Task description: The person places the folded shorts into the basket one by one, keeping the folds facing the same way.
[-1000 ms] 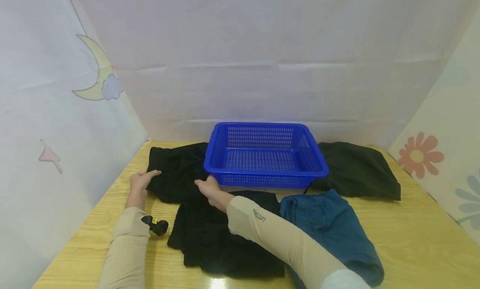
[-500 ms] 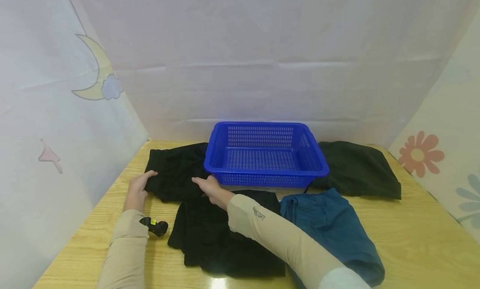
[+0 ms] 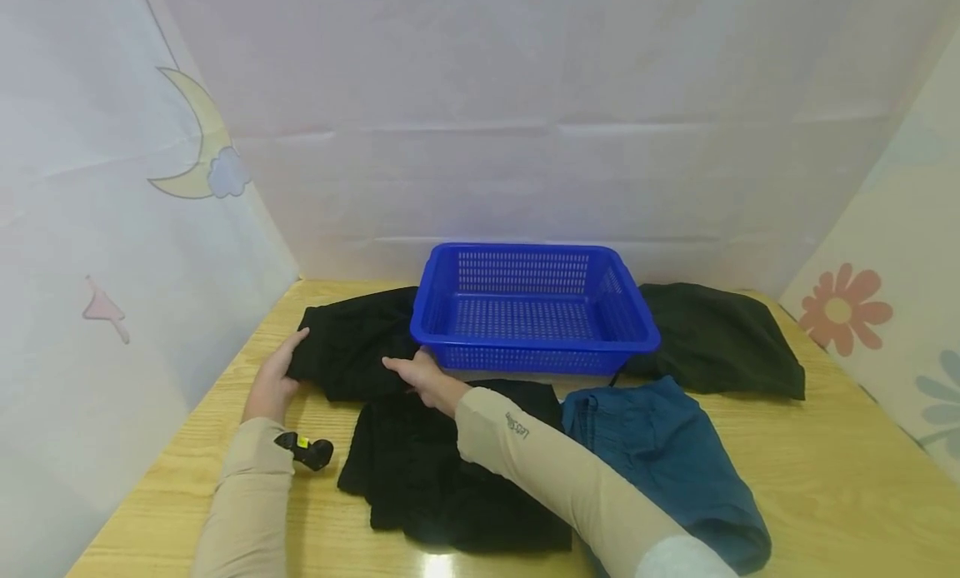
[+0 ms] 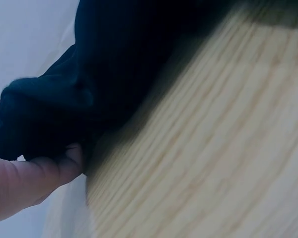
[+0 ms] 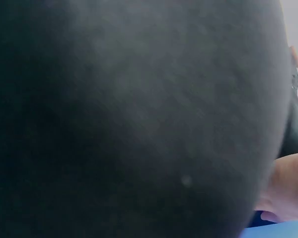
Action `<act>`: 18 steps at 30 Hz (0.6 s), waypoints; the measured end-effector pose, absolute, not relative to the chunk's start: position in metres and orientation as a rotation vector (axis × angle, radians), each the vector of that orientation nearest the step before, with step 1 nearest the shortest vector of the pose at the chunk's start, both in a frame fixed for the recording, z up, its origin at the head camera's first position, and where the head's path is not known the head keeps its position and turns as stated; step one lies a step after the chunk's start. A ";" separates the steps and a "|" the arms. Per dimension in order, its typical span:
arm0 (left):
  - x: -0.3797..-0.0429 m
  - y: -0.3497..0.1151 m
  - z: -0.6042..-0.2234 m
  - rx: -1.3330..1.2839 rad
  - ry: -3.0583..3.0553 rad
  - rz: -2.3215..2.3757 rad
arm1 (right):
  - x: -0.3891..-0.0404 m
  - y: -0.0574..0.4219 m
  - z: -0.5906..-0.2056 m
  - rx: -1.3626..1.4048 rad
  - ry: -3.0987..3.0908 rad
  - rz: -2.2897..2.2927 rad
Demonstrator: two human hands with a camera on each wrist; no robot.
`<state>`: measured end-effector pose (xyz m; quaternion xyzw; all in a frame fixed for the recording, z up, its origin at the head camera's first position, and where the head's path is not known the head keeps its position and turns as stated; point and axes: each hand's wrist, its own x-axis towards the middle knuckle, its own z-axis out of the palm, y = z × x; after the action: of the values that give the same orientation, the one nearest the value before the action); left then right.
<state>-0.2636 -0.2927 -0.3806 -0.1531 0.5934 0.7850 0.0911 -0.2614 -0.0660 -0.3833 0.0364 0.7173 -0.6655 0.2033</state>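
Observation:
A black garment (image 3: 356, 345) lies at the back left of the table, its right end against the blue basket (image 3: 630, 346). At its left end my left hand (image 3: 273, 382) grips the edge; the left wrist view shows curled fingers (image 4: 64, 168) under the dark cloth. My right hand (image 3: 426, 373) holds the garment's near right part by the basket's front left corner, thumb pointing left and other fingers mostly hidden. Dark cloth fills most of the right wrist view. A second black garment (image 3: 457, 486) lies below my right forearm.
Teal elastic-waisted shorts (image 3: 667, 470) lie right of the front black garment, partly under my right sleeve. A dark green garment (image 3: 720, 341) spreads behind, right of the basket. A black wrist camera (image 3: 307, 450) sits on my left sleeve. Patterned white sheets stand around the table.
The left hand has shifted slightly left and turned, drawing the garment's left end with it. The right hand has moved a little left. The basket and other garments stay put.

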 end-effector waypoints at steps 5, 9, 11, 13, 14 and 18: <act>-0.268 -0.292 -0.376 -0.608 1.301 2.515 | -0.260 -0.066 -0.386 0.099 2.053 -1.859; -0.266 -0.295 -0.377 -0.616 1.039 2.602 | -0.261 -0.067 -0.389 0.069 2.073 -1.901; -0.265 -0.295 -0.377 -0.616 0.928 2.627 | -0.263 -0.068 -0.390 0.055 2.077 -1.918; -0.265 -0.294 -0.377 -0.621 0.888 2.633 | -0.263 -0.068 -0.391 0.040 2.078 -1.928; -0.266 -0.293 -0.376 -0.617 0.888 2.634 | -0.263 -0.069 -0.390 0.036 2.078 -1.931; -0.271 -0.289 -0.373 -0.586 0.997 2.620 | -0.263 -0.070 -0.391 0.017 2.089 -1.937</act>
<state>-0.2710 -0.2888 -0.3731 -0.2025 0.3448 0.9061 0.1382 -0.2631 -0.0699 -0.3911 0.0060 0.7254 -0.6727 0.1460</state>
